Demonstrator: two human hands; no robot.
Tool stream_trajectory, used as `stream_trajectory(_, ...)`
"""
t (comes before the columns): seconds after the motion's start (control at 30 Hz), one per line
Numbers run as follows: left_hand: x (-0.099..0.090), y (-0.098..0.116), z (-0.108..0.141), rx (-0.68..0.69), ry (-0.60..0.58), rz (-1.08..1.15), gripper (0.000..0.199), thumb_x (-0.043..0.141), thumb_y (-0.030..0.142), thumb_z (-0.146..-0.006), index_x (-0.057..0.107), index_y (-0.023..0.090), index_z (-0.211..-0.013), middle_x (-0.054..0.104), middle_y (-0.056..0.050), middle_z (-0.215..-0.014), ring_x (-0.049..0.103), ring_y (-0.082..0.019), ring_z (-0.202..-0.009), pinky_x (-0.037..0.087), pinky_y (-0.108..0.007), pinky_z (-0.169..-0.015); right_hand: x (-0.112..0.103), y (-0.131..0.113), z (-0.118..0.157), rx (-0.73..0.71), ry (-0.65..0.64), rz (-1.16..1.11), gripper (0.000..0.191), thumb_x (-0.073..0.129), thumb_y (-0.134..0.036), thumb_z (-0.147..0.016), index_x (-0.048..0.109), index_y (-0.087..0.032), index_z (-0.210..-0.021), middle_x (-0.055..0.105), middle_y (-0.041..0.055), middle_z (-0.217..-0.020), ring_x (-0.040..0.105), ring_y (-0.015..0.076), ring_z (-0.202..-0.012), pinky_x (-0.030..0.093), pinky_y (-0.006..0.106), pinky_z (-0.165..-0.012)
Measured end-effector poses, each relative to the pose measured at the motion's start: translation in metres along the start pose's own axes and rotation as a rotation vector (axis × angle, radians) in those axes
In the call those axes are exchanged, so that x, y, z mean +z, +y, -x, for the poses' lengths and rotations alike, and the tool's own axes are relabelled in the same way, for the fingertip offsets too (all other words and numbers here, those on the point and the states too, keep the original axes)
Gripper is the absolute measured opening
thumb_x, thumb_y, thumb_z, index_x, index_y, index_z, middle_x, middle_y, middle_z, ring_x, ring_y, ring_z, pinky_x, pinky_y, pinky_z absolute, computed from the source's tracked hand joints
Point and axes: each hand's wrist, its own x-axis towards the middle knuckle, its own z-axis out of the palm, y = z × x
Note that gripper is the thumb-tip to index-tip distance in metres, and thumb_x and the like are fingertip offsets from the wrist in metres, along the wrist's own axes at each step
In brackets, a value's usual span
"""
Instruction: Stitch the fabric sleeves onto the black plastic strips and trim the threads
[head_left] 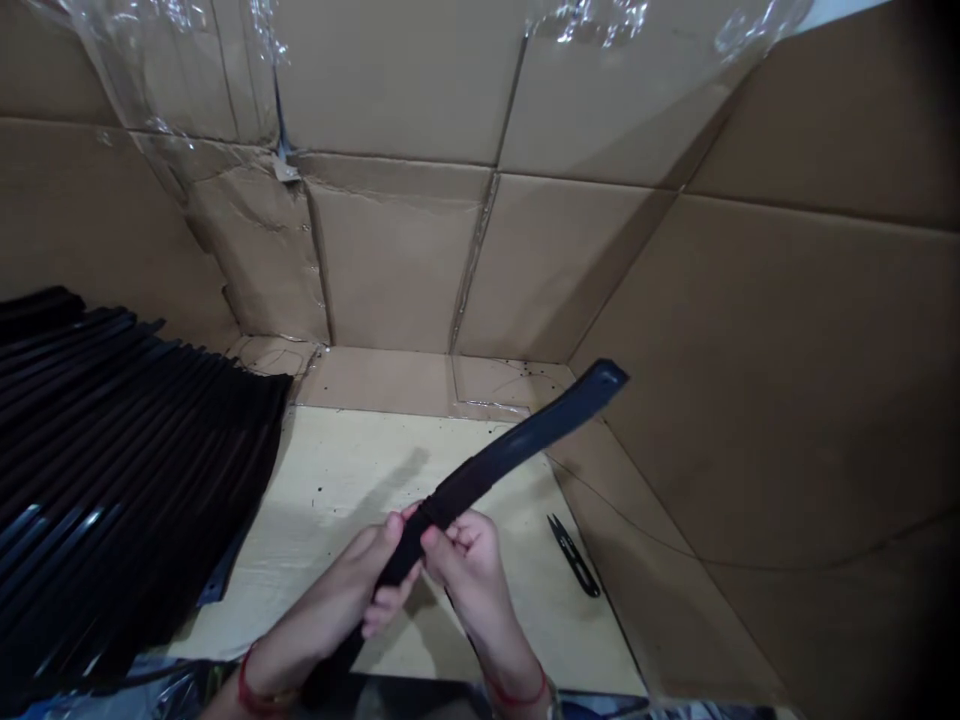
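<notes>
A long, dark, slightly curved strip (517, 446) slants from the bottom centre up to the right, above a pale board. My left hand (379, 565) is wrapped round its lower part, thumb on top. Close beside it, my right hand (465, 560) pinches the strip's edge between thumb and curled fingers, near a narrow dark band across the strip. The strip's lower end is hidden behind my left wrist. Both wrists wear red bands.
Many similar dark strips (135, 470) lie stacked at the left. Small black thread snips (574, 557) rest on the pale board (330, 450) at the right. Cardboard walls (397, 260) rise behind and at the right, where a thin thread (645, 530) trails.
</notes>
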Motion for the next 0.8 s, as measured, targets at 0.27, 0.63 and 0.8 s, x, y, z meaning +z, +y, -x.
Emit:
stream_trajectory(0.27, 0.0, -0.003, 0.004, 0.186, 0.201, -0.17, 0.05, 0.04, 0.06, -0.089, 0.061, 0.017, -0.104, 0.054, -0.001, -0.063, 0.045, -0.013, -0.055, 0.034, -0.024, -0.054, 0.001, -0.001, 0.003, 0.074, -0.061, -0.089, 0.039, 0.077, -0.047, -0.071, 0.07, -0.013, -0.088, 0.057, -0.0004, -0.057, 0.042, 0.0073, -0.04, 0.037, 0.019, -0.037)
stream_trajectory(0.63, -0.007, 0.0, -0.001, 0.09, -0.163, -0.008, 0.056, 0.032, 0.066, -0.088, 0.055, 0.016, -0.081, 0.045, 0.002, -0.06, 0.039, -0.01, -0.052, 0.033, -0.021, -0.052, -0.001, -0.012, 0.0, 0.045, -0.067, 0.066, 0.032, 0.074, -0.042, -0.074, 0.063, -0.014, -0.062, 0.058, 0.001, -0.051, 0.054, 0.0136, -0.046, 0.041, 0.023, -0.043)
stream_trajectory(0.8, 0.003, -0.001, 0.001, 0.147, 0.069, -0.03, 0.049, 0.035, 0.063, -0.09, 0.05, 0.018, -0.075, 0.043, 0.005, -0.054, 0.035, -0.009, -0.046, 0.029, -0.021, -0.047, -0.001, -0.012, 0.001, -0.027, -0.05, 0.045, 0.035, 0.071, -0.048, -0.075, 0.065, -0.014, -0.069, 0.049, -0.002, -0.051, 0.043, 0.0099, -0.044, 0.039, 0.022, -0.042)
